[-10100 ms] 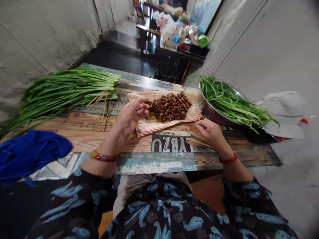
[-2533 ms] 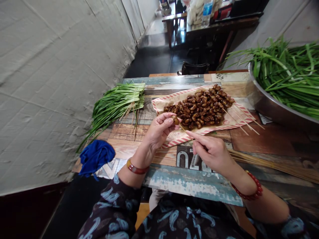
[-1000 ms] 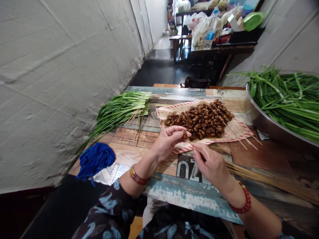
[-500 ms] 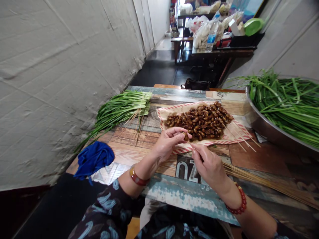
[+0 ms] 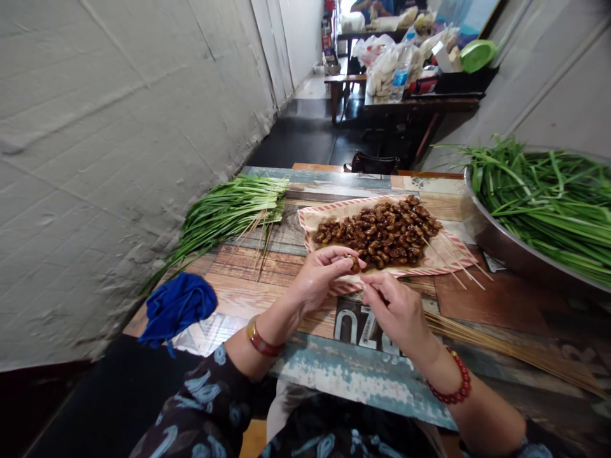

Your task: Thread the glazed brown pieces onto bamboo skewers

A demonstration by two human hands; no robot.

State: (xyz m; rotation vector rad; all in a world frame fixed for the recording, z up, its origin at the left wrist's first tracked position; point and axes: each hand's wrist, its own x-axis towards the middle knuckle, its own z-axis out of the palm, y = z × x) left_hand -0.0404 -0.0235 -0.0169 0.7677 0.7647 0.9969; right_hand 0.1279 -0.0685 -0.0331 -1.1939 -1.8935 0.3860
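Note:
Between the thumb and fingers of my left hand (image 5: pixel 317 275) is a small brown piece (image 5: pixel 354 262), at the near edge of a pile of glossy brown pieces (image 5: pixel 382 232). The pile lies on a paper sheet with a red-striped edge (image 5: pixel 312 219). My right hand (image 5: pixel 398 312) is pinched beside it, fingertips close to the left ones, on what looks like the end of a thin skewer, mostly hidden. A few skewers (image 5: pixel 449 264) rest with their tips at the pile's right side. A bundle of skewers (image 5: pixel 506 350) lies right of my right hand.
Green stalks with some skewers (image 5: pixel 224 213) lie at the back left of the table, and a blue cloth (image 5: pixel 179 305) at its left edge. A metal bowl (image 5: pixel 496 235) of long greens stands at the right. Behind, another table holds bags and a bottle (image 5: pixel 400 76).
The view has shifted slightly. Both hands keep nearly the same pose, with the brown piece still in my left fingers.

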